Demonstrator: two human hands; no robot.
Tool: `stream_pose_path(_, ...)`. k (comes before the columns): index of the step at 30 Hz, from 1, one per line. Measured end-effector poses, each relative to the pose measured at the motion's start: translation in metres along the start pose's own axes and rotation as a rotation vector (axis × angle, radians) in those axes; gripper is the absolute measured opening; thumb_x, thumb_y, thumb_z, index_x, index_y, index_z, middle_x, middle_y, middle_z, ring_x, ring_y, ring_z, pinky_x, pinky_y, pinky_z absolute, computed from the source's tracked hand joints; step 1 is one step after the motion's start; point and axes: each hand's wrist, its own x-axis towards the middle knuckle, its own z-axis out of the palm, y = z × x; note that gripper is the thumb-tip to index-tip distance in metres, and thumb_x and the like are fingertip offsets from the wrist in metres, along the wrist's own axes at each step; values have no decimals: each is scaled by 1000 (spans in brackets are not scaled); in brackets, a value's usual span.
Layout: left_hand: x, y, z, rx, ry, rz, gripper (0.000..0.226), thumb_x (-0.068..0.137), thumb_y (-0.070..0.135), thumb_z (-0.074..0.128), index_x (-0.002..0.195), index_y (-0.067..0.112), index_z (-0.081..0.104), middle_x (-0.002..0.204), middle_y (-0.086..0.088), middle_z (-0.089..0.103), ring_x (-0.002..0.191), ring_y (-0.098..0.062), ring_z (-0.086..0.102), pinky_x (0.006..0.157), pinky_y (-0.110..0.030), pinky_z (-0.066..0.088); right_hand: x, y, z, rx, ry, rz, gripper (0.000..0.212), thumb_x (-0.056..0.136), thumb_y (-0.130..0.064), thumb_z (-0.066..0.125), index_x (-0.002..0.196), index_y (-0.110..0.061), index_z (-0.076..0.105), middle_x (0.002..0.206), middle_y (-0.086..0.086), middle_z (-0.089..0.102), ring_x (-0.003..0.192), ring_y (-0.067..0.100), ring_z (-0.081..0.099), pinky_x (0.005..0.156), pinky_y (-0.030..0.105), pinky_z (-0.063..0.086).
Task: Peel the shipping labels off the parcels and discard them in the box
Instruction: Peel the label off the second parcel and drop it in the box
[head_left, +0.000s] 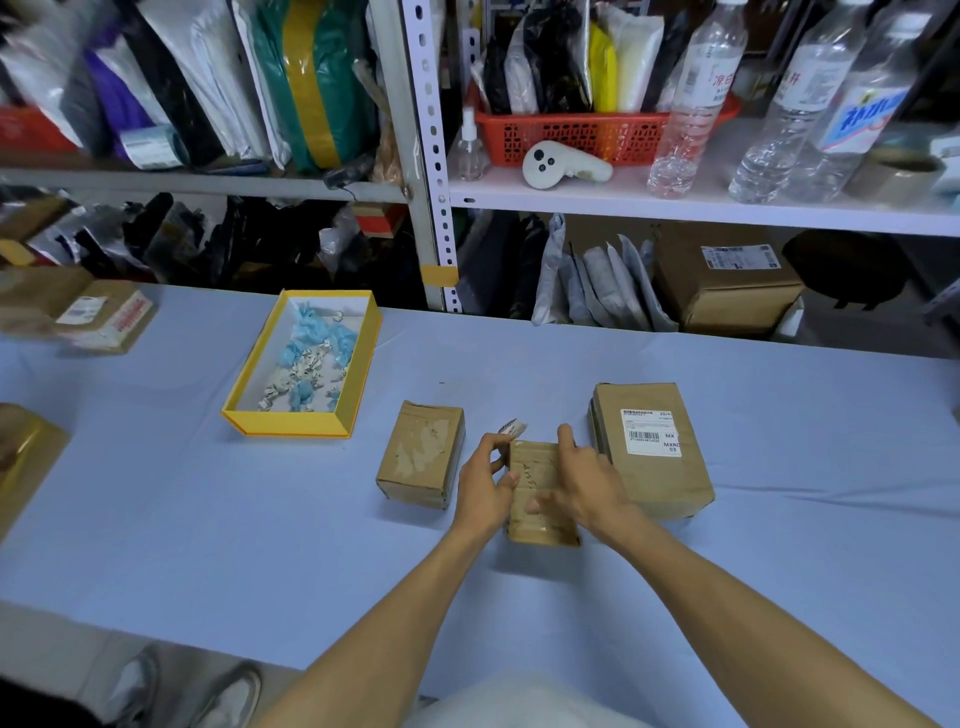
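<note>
Parcels sit in a row of 3 on the blue counter (519, 623) in front of you. Your left hand (485, 480) and right hand (584, 480) both work on the small middle parcel (540, 499), which lies flat on the cloth. Your left hand pinches a curled strip of white label (513, 427) between thumb and fingers, lifted off the parcel's far left corner. Your right hand presses down on the parcel's right side, fingers closed over its far edge and thumb spread across the top, holding it steady.

Just to the left stands a bare parcel (422, 454) with only torn paper residue on its top face. Just to the right, touching or nearly touching your right hand, is a larger parcel (652, 449) with a white barcode label (650, 431) in place on top.

Farther left and back on the counter lies the yellow box (358, 379), open, with crumpled blue and white label scraps (309, 358) heaped inside. More cardboard parcels (104, 317) rest at the counter's far left corner, 1 showing a label. Shelves (675, 200) behind hold bags, bottles and a red basket (571, 137).
</note>
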Motion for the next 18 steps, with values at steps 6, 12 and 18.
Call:
stream_pose_path(6, -1, 1, 0, -9, -16, -5, 38, 90, -8, 54, 119, 15, 52, 136, -3, 55, 121, -17, 57, 74, 0, 46, 6, 5, 1, 42, 95, 12, 20, 97, -26, 44, 109, -12, 38, 98, 16, 65, 87, 36, 61, 70, 41, 51)
stream_pose_path(12, -4, 2, -2, -55, -3, -33, 40, 88, -10, 55, 117, 17, 54, 128, 0, 57, 115, -17, 59, 69, -4, 49, -6, -5, -4, 57, 42, -6, 67, 79, -62, 59, 115, -11, 35, 99, 12, 61, 94, 33, 60, 66, 33, 41)
stream_pose_path(18, -8, 4, -4, -62, 5, -30, 38, 88, -12, 54, 110, 19, 53, 121, 3, 56, 110, -16, 60, 72, -11, 54, -7, -4, -3, -31, 5, -67, 69, 70, -52, 76, 105, -13, 30, 102, 13, 62, 94, 35, 62, 67, 36, 43)
